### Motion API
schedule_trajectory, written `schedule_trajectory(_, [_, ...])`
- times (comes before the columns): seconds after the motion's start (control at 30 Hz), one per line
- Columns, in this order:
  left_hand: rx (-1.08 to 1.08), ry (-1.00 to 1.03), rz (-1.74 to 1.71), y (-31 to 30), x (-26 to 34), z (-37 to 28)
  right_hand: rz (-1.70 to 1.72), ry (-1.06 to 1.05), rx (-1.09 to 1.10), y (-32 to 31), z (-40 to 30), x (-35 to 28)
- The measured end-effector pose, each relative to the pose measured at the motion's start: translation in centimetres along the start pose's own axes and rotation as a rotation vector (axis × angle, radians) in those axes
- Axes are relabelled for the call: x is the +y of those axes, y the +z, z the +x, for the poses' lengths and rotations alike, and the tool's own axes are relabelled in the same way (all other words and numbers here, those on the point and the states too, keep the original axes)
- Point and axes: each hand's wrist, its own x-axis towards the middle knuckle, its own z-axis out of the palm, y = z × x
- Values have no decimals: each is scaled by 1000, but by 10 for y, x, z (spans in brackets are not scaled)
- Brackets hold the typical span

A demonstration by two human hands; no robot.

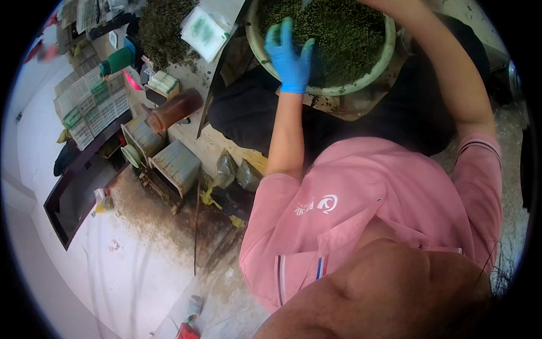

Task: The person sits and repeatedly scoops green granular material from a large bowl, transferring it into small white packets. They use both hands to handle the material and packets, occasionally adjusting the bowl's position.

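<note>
My left hand (290, 61), in a blue glove with green smears on the fingertips, is over the near left rim of a large round pale basin (383, 63). Its fingers are spread, and nothing shows between them. Small dark green granules (338, 42) fill the basin, which stands between my legs in dark trousers. My bare right forearm reaches across the basin's right side to the top edge of the picture, where my right hand is out of view. A small pale bluish thing (305, 3) shows at the top edge above the granules; I cannot tell what it is.
Left of the basin are a heap of similar granules (165, 34) and a white stack of sheets with a green stain (205, 34). Further left are a reddish-brown cylindrical container (175, 111), a green container (116, 61), gridded plastic trays (91, 106), worn boxy bins (175, 165) and plastic bags (226, 167).
</note>
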Motion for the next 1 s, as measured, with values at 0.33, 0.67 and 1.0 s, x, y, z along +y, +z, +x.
schedule_trajectory(0.33, [-82, -221, 59, 25, 13, -9, 32, -18, -5, 2, -3, 2])
schedule_trajectory(0.67, [-17, -460, -815, -2, -22, 47, 123, -131, -28, -2, 0, -3])
schedule_trajectory(1.0, [-146, -637, -1360, -114, 37, 106, 153, -270, -108, 52, 7, -29])
